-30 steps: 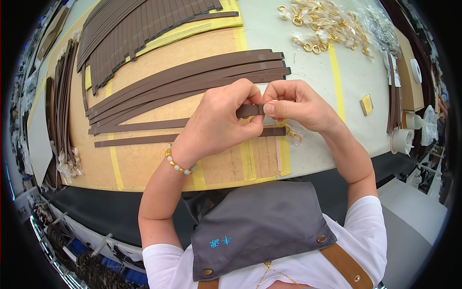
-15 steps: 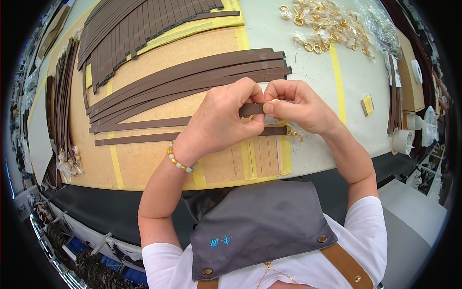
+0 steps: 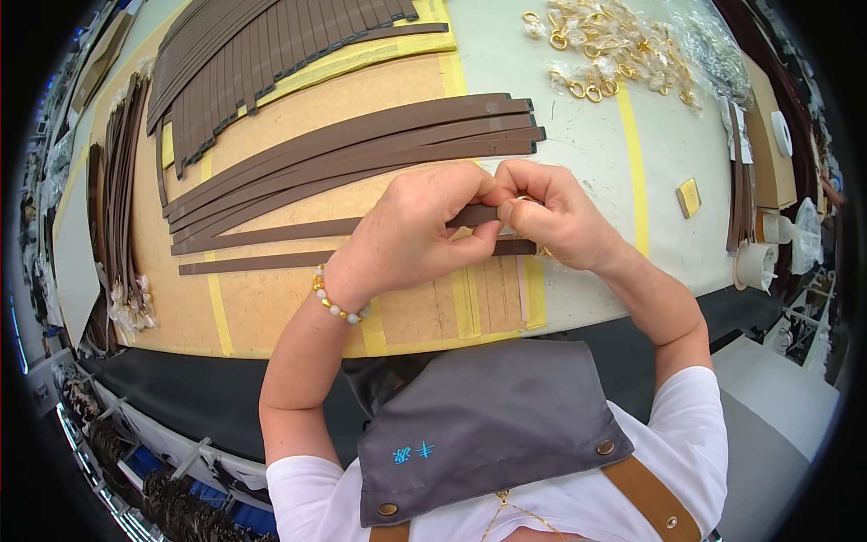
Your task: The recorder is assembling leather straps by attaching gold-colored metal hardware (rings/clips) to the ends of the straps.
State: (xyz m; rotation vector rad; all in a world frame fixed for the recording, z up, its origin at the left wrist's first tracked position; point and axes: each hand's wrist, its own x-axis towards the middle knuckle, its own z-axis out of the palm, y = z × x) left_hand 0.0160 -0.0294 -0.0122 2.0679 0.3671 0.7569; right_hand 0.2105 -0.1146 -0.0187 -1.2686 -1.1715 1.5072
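Brown strap (image 3: 298, 232) lay flat on the cardboard-covered table (image 3: 271, 307), its near end pinched by both hands. Left hand (image 3: 411, 237) was closed on the strap end; right hand (image 3: 551, 212) was closed on it too, fingertips meeting the left's. Strap was long, narrow, dark brown. Grip and position matched the frame half a second earlier.

Brown straps, gold fittings and tape lines across a work table

A fan of brown straps (image 3: 271, 54) lies at the far left, a second bundle (image 3: 361, 149) nearer, loose strips (image 3: 113, 181) along the left edge. Gold rings (image 3: 605, 45) sit at the far right of the table (image 3: 587, 144), near a small yellow block (image 3: 689, 196), a white cup (image 3: 754, 264) and yellow tape (image 3: 632, 154).
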